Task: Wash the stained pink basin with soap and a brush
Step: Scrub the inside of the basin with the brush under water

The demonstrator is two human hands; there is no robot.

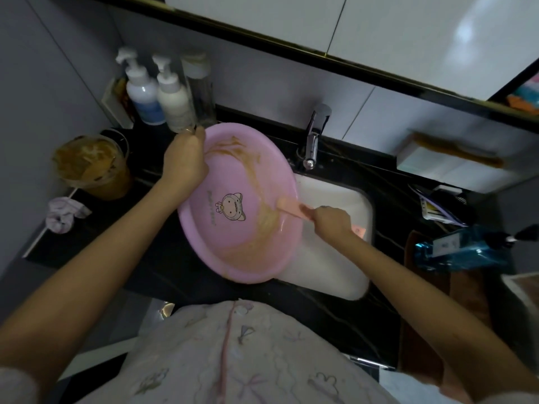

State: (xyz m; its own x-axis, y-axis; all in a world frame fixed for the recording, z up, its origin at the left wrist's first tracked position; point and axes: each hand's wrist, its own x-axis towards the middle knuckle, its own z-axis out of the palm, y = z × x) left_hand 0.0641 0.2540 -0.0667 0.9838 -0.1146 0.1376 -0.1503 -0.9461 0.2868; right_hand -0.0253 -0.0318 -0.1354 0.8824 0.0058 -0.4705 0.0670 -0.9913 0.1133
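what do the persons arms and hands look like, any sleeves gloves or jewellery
Both forearms are bare, no gloves or watch. The left hand may have a thin ring on one finger, too blurred to be sure; the right hand shows none. Pale pinkish sleeve edges show at the bottom corners, matching the pale top printed with bows and bunnies.

Left grip [183, 161] and right grip [332, 221] both curled tight, reaching forward.
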